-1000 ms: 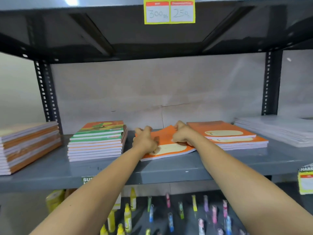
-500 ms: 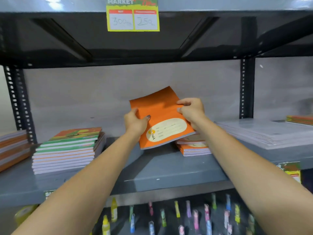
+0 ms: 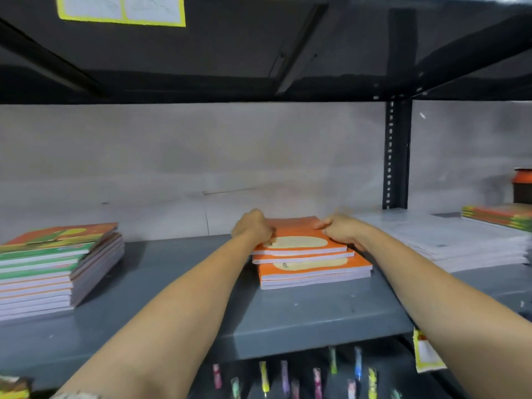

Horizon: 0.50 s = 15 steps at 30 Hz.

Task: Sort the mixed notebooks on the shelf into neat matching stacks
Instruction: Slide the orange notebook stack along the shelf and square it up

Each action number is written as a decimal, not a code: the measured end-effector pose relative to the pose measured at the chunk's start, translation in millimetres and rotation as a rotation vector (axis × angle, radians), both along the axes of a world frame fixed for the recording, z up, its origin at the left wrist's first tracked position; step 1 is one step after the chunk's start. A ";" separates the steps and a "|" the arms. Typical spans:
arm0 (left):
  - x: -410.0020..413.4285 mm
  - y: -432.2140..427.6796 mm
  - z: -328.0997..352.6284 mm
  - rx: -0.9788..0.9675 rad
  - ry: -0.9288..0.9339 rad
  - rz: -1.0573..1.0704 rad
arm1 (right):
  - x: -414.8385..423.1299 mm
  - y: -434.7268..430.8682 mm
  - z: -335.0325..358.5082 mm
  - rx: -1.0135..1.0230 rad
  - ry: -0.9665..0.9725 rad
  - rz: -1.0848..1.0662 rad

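Note:
An orange notebook (image 3: 299, 236) with a pale oval label lies on top of a small stack of orange notebooks (image 3: 313, 272) at the middle of the grey shelf (image 3: 288, 321). My left hand (image 3: 252, 226) grips the top notebook's left edge and my right hand (image 3: 339, 228) grips its right edge. The top notebooks sit slightly offset from the ones below. A taller stack of green and orange notebooks (image 3: 49, 266) stands at the left.
A low white stack (image 3: 460, 246) lies at the right, with a small orange and green pile (image 3: 501, 216) behind it. A slotted upright post (image 3: 395, 156) stands at the back right. Coloured pens (image 3: 288, 378) hang below the shelf. The upper shelf (image 3: 259, 47) is close overhead.
Both hands lifted the orange notebook off the shelf, carried it right, and lowered it flat onto the orange stack. The camera moved closer and to the right.

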<state>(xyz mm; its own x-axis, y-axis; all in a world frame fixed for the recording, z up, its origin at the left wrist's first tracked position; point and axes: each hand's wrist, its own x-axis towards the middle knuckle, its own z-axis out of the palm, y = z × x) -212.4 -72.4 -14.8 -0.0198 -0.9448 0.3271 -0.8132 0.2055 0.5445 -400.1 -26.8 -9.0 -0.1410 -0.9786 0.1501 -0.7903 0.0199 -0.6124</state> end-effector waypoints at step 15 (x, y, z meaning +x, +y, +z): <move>56.5 91.5 -17.7 -0.108 -0.063 -0.144 | -29.8 55.8 -3.1 -0.106 -0.030 0.241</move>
